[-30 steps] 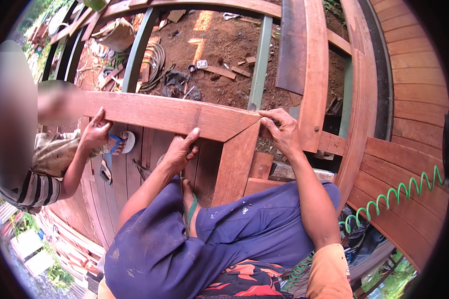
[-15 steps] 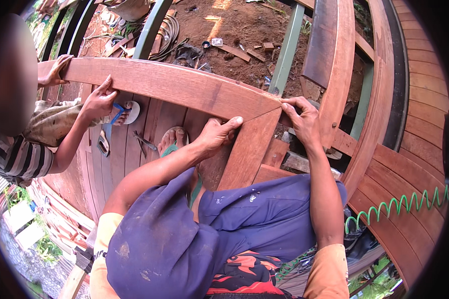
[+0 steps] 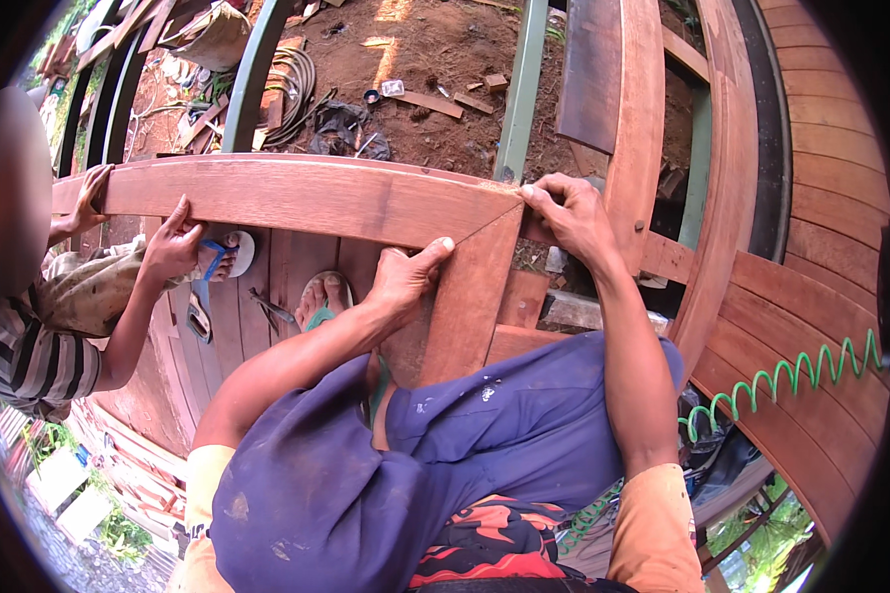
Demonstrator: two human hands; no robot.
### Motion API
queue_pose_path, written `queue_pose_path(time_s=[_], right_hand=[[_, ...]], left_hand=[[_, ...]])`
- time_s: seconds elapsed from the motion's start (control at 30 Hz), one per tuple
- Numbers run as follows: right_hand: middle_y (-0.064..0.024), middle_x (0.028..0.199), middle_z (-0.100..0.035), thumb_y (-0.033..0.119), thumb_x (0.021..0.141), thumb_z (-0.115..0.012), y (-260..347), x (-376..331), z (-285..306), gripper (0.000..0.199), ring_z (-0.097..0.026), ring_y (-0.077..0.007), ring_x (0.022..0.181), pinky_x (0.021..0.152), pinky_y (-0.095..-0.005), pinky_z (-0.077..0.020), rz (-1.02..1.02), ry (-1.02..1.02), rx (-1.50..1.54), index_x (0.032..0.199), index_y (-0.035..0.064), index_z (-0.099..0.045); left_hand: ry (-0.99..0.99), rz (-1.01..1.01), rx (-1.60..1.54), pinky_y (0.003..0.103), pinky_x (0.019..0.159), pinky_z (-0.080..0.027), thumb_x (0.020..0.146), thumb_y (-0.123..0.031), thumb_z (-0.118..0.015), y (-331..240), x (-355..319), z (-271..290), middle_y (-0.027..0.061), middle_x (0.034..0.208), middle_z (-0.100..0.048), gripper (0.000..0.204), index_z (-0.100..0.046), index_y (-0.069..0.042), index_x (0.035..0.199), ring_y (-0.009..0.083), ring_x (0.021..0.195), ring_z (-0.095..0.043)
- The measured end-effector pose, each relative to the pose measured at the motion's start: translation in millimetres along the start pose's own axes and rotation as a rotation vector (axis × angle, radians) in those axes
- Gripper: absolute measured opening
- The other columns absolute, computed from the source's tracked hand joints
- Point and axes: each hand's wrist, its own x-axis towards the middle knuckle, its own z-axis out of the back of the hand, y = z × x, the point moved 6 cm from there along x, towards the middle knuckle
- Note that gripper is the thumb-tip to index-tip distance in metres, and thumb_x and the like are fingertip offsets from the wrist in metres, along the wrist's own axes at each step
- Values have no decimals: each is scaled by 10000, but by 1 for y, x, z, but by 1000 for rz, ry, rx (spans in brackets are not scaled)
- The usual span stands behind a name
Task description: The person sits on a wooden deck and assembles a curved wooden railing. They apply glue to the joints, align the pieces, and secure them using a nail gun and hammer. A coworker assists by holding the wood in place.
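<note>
A long reddish-brown wooden plank (image 3: 297, 195) runs across in front of me. Its right end meets a shorter board (image 3: 473, 296) along a slanted mitre line. My left hand (image 3: 407, 282) grips the plank's near edge beside the inner corner, thumb on top and fingers curled underneath. At the outer corner of the joint, my right hand (image 3: 571, 217) is closed with thumb and forefinger pinching the tip. Farther left, a co-worker's two hands (image 3: 173, 247) hold the same plank near its other end.
Green metal beams (image 3: 521, 94) cross an open frame above bare soil. A hand saw (image 3: 199, 314) and pincers (image 3: 270, 306) lie on the deck boards. A coiled green air hose (image 3: 781, 387) hangs at right, by slatted decking (image 3: 831, 198). A hose coil (image 3: 292, 94) lies beyond.
The whole view has shifted, so the plank and joint appear farther left and their far parts lower. Both my hands keep their places at the joint, and the co-worker still holds the plank.
</note>
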Motion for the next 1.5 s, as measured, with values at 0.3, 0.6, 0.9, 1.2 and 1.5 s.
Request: queue_pose_path(time_s=[0.3, 0.6, 0.9, 1.2, 1.5], right_hand=[[-208, 861, -718, 241, 953, -722, 14, 3, -7, 245, -717, -362, 822, 732, -456, -531, -17, -39, -143, 951, -3, -703], [-199, 813, -674, 191, 991, -687, 16, -5, -8, 208, -671, -327, 774, 692, -450, -506, 79, -88, -169, 940, -9, -656], [-150, 719, -640, 163, 1003, -686, 18, -6, -12, 199, -602, -160, 651, 616, -371, -488, 79, -100, -134, 927, -18, -653], [-222, 800, -666, 194, 993, -681, 17, -6, -3, 208, -666, -341, 741, 683, -440, -502, 61, -76, -190, 944, -8, -663], [-6, 766, -621, 288, 1044, -653, -25, 4, -15, 273, -574, -104, 660, 594, -295, -476, 33, -59, 119, 964, 32, -704]], left_hand=[[49, 45, 36, 224, 503, -341, 903, -253, -847, -4, -3, 1, -26, 749, -623, 238, -721, -53, 927, 58, 581, -499], [216, 46, -177, 237, 558, -385, 949, -291, -798, 8, 4, 4, -23, 882, -652, 231, -700, -87, 993, 84, 703, -556], [200, -28, -127, 266, 564, -399, 953, -296, -801, 12, 6, 12, 17, 812, -637, 275, -692, -50, 893, 102, 676, -550], [292, -46, -63, 261, 588, -392, 968, -285, -793, 17, 14, 7, -2, 861, -635, 248, -679, -72, 913, 79, 713, -540], [329, -18, 394, 229, 529, -357, 955, -396, -785, -29, -7, 49, -3, 797, -667, 429, -738, 5, 1100, 38, 613, -451]])
